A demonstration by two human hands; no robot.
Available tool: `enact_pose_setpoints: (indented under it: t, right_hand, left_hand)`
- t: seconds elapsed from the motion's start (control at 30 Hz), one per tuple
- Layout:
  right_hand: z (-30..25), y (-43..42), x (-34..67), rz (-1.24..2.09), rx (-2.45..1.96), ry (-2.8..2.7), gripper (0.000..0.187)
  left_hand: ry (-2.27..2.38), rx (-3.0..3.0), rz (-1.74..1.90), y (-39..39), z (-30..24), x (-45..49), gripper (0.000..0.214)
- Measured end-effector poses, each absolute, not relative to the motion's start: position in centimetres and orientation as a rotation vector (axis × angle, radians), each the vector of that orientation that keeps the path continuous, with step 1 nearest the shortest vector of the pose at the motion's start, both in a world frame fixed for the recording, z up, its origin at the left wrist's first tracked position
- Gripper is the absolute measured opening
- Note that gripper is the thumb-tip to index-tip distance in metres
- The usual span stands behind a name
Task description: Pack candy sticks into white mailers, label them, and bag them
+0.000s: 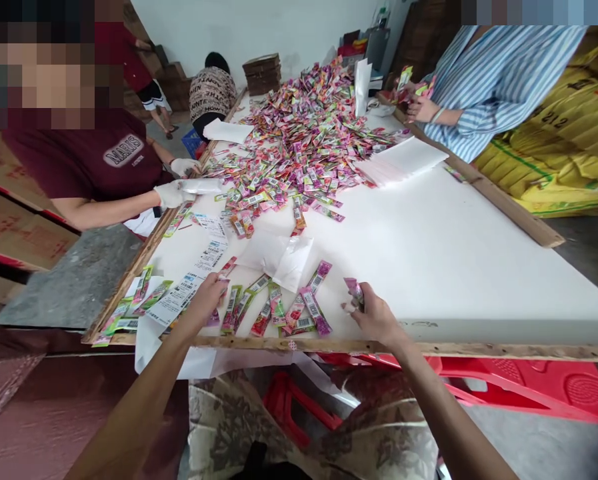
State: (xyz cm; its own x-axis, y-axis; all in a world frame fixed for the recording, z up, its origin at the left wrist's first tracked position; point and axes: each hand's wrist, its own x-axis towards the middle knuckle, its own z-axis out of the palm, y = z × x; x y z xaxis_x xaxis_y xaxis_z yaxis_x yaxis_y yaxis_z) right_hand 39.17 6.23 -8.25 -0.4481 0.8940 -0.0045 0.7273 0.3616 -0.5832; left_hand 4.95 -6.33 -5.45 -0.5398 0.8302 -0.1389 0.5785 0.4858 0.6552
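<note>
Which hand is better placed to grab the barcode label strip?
Left, probably: the left hand lies just beside the label strip, while the right hand pinches a pink sachet across the sachet row.

Bare table [453, 267] lies open on the right; sachet row [279, 310], clear bags [279, 257] and sachet pile [309, 133] block ahead.

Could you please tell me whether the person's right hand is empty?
No, the right hand holds a pink sachet near the table's front edge.
</note>
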Motion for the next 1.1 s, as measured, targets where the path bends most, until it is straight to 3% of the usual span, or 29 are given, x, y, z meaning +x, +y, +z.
enact_pose_setpoints:
  t: [0.07, 0.17, 0.27, 0.37, 0.57, 0.67, 0.8, 0.87, 1.03, 1.1]
  right_hand:
    - [-7.9, 5.7, 37.7, 0.723, -1.490, -2.354, 0.015]
    - [-8.0, 4.8, 34.3, 0.593, -1.589, -2.500, 0.020]
    - [-8.7, 4.4, 32.4, 0.519, -1.662, -2.581, 0.023]
    - [-9.4, 4.9, 33.7, 0.711, -1.560, -2.511, 0.015]
    - [-7.9, 7.1, 38.2, 1.074, -1.098, -2.223, 0.025]
    - [-6.8, 8.8, 36.7, 0.951, -1.039, -2.372, 0.036]
    - [-7.1, 10.5, 33.2, 0.638, -0.985, -2.710, 0.040]
    - [-7.7, 10.6, 32.7, 0.492, -1.032, -2.815, 0.039]
    - [-8.8, 9.6, 36.3, 0.154, -1.199, -2.731, 0.033]
    - [-8.7, 9.3, 38.0, 0.185, -1.254, -2.623, 0.035]
  left_hand:
    - [2.265, 1.110, 0.787, -7.4, -5.7, 5.0, 0.023]
    - [2.472, 1.216, 0.421, -7.7, -6.9, 5.9, 0.043]
    - [2.548, 1.254, 0.231, -7.3, -8.2, 6.7, 0.037]
    - [2.471, 1.272, 0.361, -7.8, -8.5, 6.2, 0.028]
    - [2.389, 1.267, 0.804, -9.7, -6.6, 4.7, 0.027]
    - [2.337, 1.301, 0.747, -8.8, -6.3, 6.1, 0.024]
    - [2.408, 1.391, 0.357, -6.9, -7.9, 8.8, 0.036]
    - [2.405, 1.409, 0.239, -6.7, -8.7, 9.4, 0.029]
    - [2.364, 1.520, 0.318, -8.1, -7.8, 8.2, 0.017]
    - [2.470, 1.605, 0.442, -7.9, -6.7, 6.6, 0.018]
